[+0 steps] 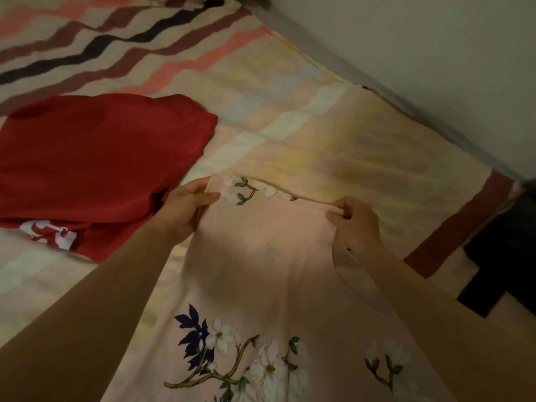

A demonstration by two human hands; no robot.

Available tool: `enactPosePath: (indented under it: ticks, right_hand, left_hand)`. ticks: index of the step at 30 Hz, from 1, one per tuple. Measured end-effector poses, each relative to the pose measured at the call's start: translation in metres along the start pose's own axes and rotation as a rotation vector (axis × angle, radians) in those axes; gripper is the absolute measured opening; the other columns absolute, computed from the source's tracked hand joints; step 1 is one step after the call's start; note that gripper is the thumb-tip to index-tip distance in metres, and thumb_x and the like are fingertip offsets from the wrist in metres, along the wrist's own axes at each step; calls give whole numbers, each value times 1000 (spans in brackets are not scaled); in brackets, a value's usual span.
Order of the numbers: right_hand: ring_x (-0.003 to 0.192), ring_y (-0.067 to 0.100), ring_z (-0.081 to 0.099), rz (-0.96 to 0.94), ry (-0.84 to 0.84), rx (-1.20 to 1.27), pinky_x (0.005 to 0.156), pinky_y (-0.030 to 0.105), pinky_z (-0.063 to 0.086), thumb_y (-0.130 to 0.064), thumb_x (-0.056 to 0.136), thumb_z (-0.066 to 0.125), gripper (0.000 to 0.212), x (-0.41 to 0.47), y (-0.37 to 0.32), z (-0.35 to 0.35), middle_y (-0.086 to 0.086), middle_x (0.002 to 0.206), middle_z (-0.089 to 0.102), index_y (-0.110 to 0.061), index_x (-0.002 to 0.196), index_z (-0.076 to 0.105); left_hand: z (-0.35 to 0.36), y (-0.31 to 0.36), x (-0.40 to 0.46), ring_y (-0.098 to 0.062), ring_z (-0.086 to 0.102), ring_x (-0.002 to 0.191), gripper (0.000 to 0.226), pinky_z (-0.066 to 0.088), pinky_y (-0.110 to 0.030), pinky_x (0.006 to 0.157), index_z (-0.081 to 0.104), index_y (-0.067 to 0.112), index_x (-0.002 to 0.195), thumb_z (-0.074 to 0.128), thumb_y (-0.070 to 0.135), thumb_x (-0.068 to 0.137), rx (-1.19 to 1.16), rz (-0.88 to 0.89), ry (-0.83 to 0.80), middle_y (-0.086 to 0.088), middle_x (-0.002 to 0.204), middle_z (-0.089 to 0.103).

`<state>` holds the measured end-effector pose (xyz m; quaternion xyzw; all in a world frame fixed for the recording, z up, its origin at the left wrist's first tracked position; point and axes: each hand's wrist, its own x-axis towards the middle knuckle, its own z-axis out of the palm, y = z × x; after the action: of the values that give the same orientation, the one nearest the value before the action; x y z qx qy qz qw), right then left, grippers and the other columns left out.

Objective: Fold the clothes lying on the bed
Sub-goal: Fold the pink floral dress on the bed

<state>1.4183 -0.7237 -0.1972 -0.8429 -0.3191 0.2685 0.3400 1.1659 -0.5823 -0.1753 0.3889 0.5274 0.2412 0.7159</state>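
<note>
A pale pink garment [261,271] printed with white and dark blue flowers stretches from the bottom of the view up to the middle of the bed. My left hand [185,207] pinches its upper left corner, thumb on top. At the upper right corner my right hand [355,224] grips the same top edge, so the edge is pulled taut between both hands. A red shirt [95,169] with a white print lies flat on the bed to the left, just beside my left hand.
The bed [333,140] is covered with a sheet of pastel patches and wavy pink, maroon and black stripes. A pale wall [435,39] runs along its far right edge. Something black [504,256] sits at the right side of the bed.
</note>
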Motion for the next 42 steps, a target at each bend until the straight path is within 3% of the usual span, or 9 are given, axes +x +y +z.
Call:
enactPosePath:
  ticks: [5,8,10,14,22,31,34,39,42]
  right_hand:
    - [62,6,48,-6,21,52,50,8,34,-5,81,65,12,3,4,-2,-5,68,55,-16,81,62]
    - [62,7,47,-11,-2,42,51,5,34,-5,81,65,11,3,7,-1,-8,67,52,-15,82,61]
    - [60,5,46,-10,-4,50,50,5,34,-4,81,65,12,5,10,-1,-8,67,51,-15,81,60]
    - [61,12,47,20,-4,63,53,15,36,-12,80,70,10,6,13,1,-3,68,53,-10,81,60]
    - [74,24,61,60,-33,110,64,27,43,-14,75,74,11,14,19,0,11,80,67,-11,75,64]
    - [64,12,54,-22,150,183,59,18,41,-9,75,73,13,12,21,6,-1,70,60,-14,78,61]
    - [63,9,52,-41,206,116,55,8,36,-12,76,73,13,10,21,5,-7,68,57,-13,81,61]
    - [85,17,53,-157,182,-39,79,28,44,-17,86,63,26,-7,15,2,1,92,58,-13,111,57]
    - [107,23,49,-403,196,-238,91,34,39,-25,90,52,37,-50,21,-6,10,121,56,-10,125,53]
  left_hand:
    - [-4,11,7,-12,59,75,28,51,-19,60,50,17,78,43,-8,90,-184,-39,-80,0,86,70]
    - [-4,8,16,-18,47,79,13,44,-23,67,60,10,95,51,5,88,-15,-155,-168,-6,95,62]
    - [1,5,17,-18,57,89,25,47,-25,73,64,6,106,59,23,88,133,-201,-96,-5,99,65]
    - [4,1,18,-15,61,97,82,49,-30,83,60,16,114,79,61,49,349,-254,-35,4,100,63]
    - [21,10,19,-20,69,88,31,58,-27,69,57,10,123,48,17,95,3,-106,-233,-11,113,67]
    - [21,7,34,-2,65,89,53,54,-16,77,51,14,132,43,-15,88,59,125,-15,3,112,64]
    - [12,6,38,-12,56,113,54,49,-24,91,49,13,134,49,-14,87,110,157,104,0,135,52]
    - [12,-12,16,-11,57,109,50,52,-18,79,46,11,135,54,-8,89,150,272,177,0,123,56]
    - [8,-40,-23,-9,48,126,51,42,-29,101,41,18,140,50,35,93,561,503,205,-2,136,51]
